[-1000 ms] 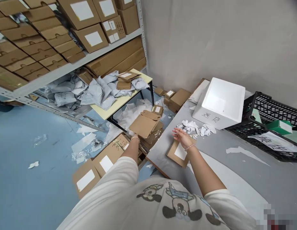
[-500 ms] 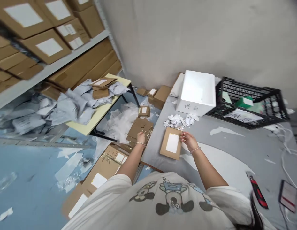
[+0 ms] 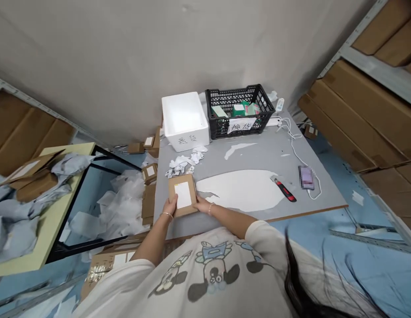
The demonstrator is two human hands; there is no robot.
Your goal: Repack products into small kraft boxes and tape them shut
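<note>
While both forearms reach forward from the body, the left hand (image 3: 170, 206) and right hand (image 3: 203, 204) grip opposite sides of a labeled cardboard box (image 3: 183, 195), left thumb over its top face. The hands are apart, with the box between them at the near left corner of the gray table (image 3: 255, 155), close to its left and near edges. Crumpled paper (image 3: 182, 164) lies just beyond the box, bounding it on the far side, and the white foam box (image 3: 185, 121) and black crate (image 3: 238, 112) stand farther back. Right of the hands, a flat white patch (image 3: 238, 189) leaves open room as far as the red-and-black cutter (image 3: 285, 190); a phone (image 3: 306, 177) lies farther right.
</note>
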